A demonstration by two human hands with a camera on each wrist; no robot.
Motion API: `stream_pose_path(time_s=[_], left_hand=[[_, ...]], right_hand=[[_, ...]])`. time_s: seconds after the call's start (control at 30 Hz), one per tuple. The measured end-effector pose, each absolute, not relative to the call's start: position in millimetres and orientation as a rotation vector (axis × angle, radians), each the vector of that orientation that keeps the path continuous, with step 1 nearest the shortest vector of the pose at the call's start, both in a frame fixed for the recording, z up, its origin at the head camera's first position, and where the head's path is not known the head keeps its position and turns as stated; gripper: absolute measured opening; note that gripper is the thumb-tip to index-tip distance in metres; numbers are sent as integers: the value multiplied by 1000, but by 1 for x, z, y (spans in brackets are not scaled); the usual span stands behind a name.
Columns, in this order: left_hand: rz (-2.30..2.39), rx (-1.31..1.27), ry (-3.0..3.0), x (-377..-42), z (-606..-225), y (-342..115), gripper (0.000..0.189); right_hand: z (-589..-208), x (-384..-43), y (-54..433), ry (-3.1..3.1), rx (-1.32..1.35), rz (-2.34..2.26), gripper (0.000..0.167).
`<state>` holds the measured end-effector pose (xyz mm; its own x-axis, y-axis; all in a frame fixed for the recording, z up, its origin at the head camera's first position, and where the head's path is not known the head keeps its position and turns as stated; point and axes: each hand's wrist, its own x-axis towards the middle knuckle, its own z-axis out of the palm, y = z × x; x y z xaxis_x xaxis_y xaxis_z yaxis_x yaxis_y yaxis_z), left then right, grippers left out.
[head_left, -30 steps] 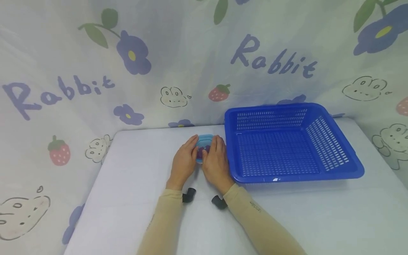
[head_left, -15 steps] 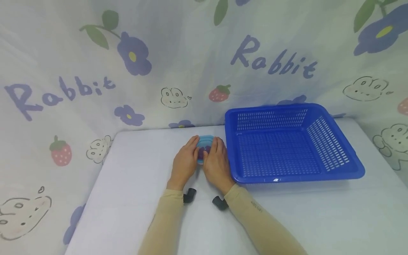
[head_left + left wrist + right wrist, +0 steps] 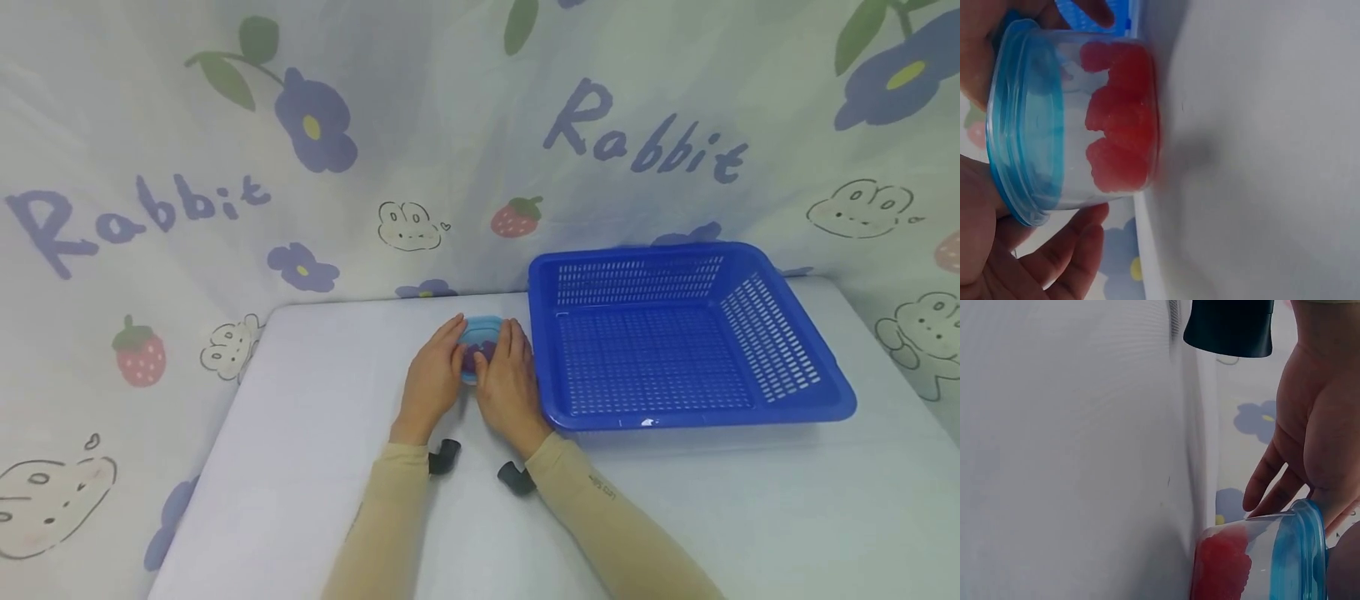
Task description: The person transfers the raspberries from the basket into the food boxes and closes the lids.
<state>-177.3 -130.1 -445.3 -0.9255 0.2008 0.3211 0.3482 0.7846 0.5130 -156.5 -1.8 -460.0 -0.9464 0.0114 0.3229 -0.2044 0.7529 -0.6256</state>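
A clear plastic food container with a light blue lid (image 3: pixel 1025 125) stands on the white table between both hands. Chunky red pieces (image 3: pixel 1119 115) fill its lower part. My left hand (image 3: pixel 431 379) grips the container's left side, thumb over the lid's near edge; its fingers (image 3: pixel 1079 250) reach along the wall in the left wrist view. From the other side my right hand (image 3: pixel 512 383) holds it, thumb on the lid. In the right wrist view, the lid (image 3: pixel 1300 556) and red contents show at the bottom, with the left hand (image 3: pixel 1319 419) beyond.
A large blue perforated basket (image 3: pixel 652 421) stands just right of the right hand. Dark wrist-camera housings (image 3: pixel 445 458) stick out beneath both wrists. Behind the white table (image 3: pixel 322 400) hangs a printed curtain (image 3: pixel 450 108).
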Motion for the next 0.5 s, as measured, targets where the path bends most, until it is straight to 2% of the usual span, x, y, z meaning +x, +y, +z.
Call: stream_pose_path(time_s=[0.27, 0.5], left_hand=[[-942, -421, -2717, -176, -445, -135, 40], [-986, -400, -2697, -176, -440, -144, 41]], right_hand=[[-456, -156, -2, -2703, 106, 1055, 66], [-447, -146, -7, -2664, 172, 987, 60]])
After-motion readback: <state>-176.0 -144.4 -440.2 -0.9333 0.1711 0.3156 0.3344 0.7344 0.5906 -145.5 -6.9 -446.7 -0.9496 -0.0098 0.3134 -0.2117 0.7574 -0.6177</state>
